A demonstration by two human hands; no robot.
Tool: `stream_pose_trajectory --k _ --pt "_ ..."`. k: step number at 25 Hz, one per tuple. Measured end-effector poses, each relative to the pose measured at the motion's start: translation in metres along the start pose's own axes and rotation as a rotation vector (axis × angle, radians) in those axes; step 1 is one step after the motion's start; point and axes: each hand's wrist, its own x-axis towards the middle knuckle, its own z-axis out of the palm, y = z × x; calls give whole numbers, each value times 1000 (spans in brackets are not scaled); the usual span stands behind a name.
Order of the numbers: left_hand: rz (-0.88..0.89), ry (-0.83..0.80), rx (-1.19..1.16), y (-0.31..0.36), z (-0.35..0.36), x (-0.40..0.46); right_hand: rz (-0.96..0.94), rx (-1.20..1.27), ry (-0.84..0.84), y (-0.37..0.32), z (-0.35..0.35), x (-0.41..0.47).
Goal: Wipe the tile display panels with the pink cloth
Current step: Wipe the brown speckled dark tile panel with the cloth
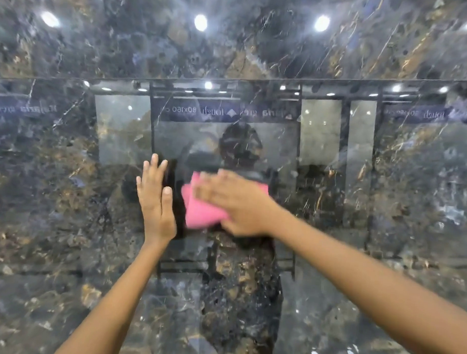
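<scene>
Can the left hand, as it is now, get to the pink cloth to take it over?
Probably yes. The left hand lies flat on the tile panel just beside the pink cloth, nothing between them. But the right hand covers much of the cloth.

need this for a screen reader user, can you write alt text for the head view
A person's right hand presses a pink cloth flat against a glossy dark marble-look tile panel, while the left hand rests open on the panel beside it. The polished surface mirrors ceiling lights and showroom racks.
</scene>
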Motion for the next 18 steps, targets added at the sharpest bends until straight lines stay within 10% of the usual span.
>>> stream_pose_trajectory --k 3,10,15,18 --pt "-116 -18 88 -2 -9 -47 -235 35 -245 -28 13 -55" --pt "81 -272 464 -56 -25 -148 797 -26 444 3 1 -125" --pt "133 -230 459 -63 -22 -153 -8 67 -251 -150 78 -208" --pt "122 -210 454 -65 -19 -155 292 220 40 -99 61 -177"
